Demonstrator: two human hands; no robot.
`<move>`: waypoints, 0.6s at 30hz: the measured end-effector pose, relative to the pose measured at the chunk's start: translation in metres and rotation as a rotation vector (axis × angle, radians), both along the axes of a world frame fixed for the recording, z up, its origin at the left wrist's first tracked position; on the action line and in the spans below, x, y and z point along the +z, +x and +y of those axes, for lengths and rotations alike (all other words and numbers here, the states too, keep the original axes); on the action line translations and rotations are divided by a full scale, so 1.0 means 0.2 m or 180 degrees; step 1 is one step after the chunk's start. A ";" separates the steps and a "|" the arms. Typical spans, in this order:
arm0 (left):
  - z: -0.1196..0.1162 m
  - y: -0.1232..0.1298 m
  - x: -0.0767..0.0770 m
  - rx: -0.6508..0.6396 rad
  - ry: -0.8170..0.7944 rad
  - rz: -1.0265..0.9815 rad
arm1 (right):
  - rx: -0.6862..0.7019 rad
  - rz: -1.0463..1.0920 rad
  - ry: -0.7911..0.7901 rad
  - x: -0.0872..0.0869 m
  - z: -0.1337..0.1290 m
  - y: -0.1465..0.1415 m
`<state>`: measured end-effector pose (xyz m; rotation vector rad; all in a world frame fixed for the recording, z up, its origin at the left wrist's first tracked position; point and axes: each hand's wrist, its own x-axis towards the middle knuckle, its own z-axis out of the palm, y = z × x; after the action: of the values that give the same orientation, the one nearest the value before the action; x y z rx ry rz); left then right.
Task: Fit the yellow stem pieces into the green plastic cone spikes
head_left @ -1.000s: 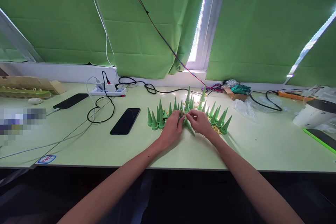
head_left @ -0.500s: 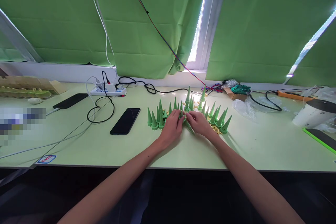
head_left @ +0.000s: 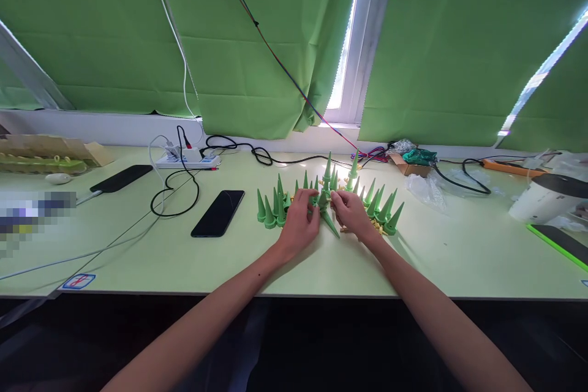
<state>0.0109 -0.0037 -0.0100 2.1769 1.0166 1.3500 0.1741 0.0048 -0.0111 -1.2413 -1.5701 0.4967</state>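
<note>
My left hand [head_left: 299, 217] is curled at a green cone [head_left: 323, 201], its thumb and fingers closed about the cone's near side. Just to the right, my right hand [head_left: 351, 213] is pinched shut close to that cone; whatever is between its fingertips is too small to make out. Below the gap between the hands, another green cone [head_left: 331, 225] lies on its side, tip toward me. Several upright green cones with round bases stand in a left group [head_left: 269, 213] and a right group [head_left: 384, 211]. Small yellowish pieces [head_left: 379, 226] lie among them, partly hidden by my hands.
A black phone [head_left: 218, 213] lies left of the cones, with a power strip [head_left: 186, 161] and looped black cables behind it. To the right are clear plastic wrap [head_left: 427, 191], a small cardboard box [head_left: 410, 165], a white cylindrical container [head_left: 549, 199] and a green-edged phone [head_left: 560, 245].
My hands have drawn slightly apart, my right hand shifting a little to the right. More of the cone between them and of the lying cone now shows.
</note>
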 end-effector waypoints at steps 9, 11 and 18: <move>-0.02 0.00 0.05 -0.0053 -0.0971 -0.0234 | 0.0209 0.0367 0.0096 0.02 -0.03 -0.01; -0.01 0.01 0.05 -0.0330 -0.1370 -0.0384 | 0.0326 0.0427 0.0119 0.03 -0.03 -0.01; 0.02 0.01 0.04 -0.1028 -0.2136 -0.1003 | 0.0390 0.0376 0.0116 0.04 -0.05 -0.01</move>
<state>0.0137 0.0012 -0.0023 1.4927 0.7980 0.9721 0.1719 -0.0044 -0.0038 -1.0735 -1.5540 0.6063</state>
